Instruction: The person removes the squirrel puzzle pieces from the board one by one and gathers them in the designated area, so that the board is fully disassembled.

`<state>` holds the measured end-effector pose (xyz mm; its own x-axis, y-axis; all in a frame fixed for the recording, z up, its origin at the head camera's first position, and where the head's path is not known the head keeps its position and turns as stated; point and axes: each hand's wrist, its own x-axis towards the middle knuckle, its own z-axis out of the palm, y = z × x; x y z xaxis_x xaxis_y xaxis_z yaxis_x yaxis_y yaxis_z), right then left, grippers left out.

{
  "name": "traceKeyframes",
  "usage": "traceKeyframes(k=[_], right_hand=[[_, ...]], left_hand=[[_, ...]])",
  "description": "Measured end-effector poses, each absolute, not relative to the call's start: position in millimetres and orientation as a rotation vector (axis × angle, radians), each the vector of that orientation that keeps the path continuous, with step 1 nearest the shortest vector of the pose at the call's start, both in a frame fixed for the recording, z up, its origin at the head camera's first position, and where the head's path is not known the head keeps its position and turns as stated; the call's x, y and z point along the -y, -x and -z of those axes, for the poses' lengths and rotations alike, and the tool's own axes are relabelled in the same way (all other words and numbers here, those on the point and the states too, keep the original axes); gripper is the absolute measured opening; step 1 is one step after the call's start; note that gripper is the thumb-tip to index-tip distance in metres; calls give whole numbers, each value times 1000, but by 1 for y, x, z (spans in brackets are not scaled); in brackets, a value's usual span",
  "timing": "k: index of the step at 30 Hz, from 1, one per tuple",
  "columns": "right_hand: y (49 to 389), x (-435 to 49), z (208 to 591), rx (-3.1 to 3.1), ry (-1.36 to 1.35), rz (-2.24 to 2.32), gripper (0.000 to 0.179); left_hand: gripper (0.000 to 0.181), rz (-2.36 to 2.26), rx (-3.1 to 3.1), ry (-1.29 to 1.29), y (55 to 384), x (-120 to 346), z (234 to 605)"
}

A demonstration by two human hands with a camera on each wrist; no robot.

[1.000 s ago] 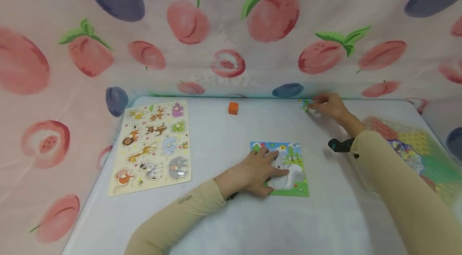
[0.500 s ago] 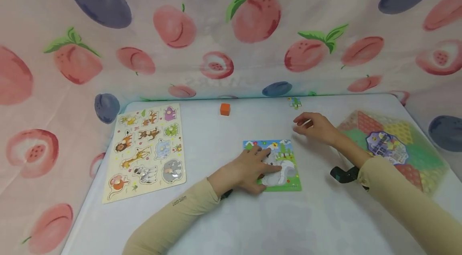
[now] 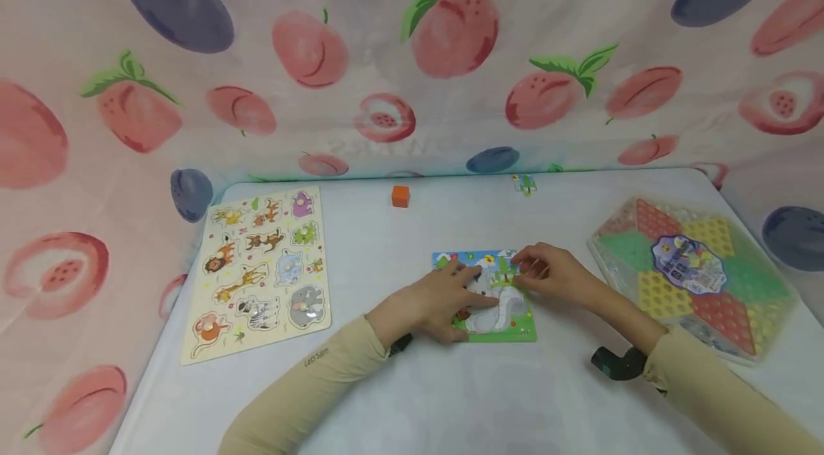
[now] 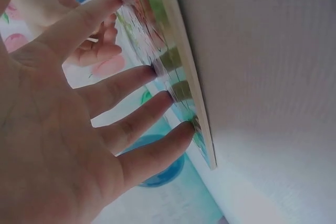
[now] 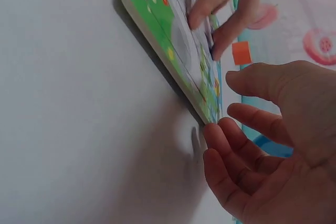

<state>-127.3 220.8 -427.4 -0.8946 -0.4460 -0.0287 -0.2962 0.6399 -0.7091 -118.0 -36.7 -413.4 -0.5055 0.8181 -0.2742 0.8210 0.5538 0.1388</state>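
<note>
A square jigsaw puzzle (image 3: 524, 330) with a grey squirrel-like animal on green grass lies in front of me on the white table. My left hand (image 3: 433, 301) rests on it with fingers spread, and in the left wrist view its fingertips (image 4: 142, 74) touch the picture. At the puzzle's right side is my right hand (image 3: 555, 275), fingers loosely bent. In the right wrist view, some of its fingertips (image 5: 214, 135) meet the puzzle's corner, while thumb and index finger stand apart with nothing between them.
A small puzzle picture (image 3: 524, 184) lies by the table's back edge. An orange cube (image 3: 400, 196) sits left of it. On the left lies an animal peg board (image 3: 270, 275). A clear box with coloured patterned panels (image 3: 692, 272) is at the right.
My right hand has let go of the small picture at the back and come down toward me to the puzzle's right side. The left hand stays on the puzzle.
</note>
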Motion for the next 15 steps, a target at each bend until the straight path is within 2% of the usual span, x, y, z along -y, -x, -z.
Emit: traceKeyframes(k=[15], right_hand=[[108,-214,435,-2746,692,877,32]], left_hand=[[64,-107,-2457,-1297,118,39,416]])
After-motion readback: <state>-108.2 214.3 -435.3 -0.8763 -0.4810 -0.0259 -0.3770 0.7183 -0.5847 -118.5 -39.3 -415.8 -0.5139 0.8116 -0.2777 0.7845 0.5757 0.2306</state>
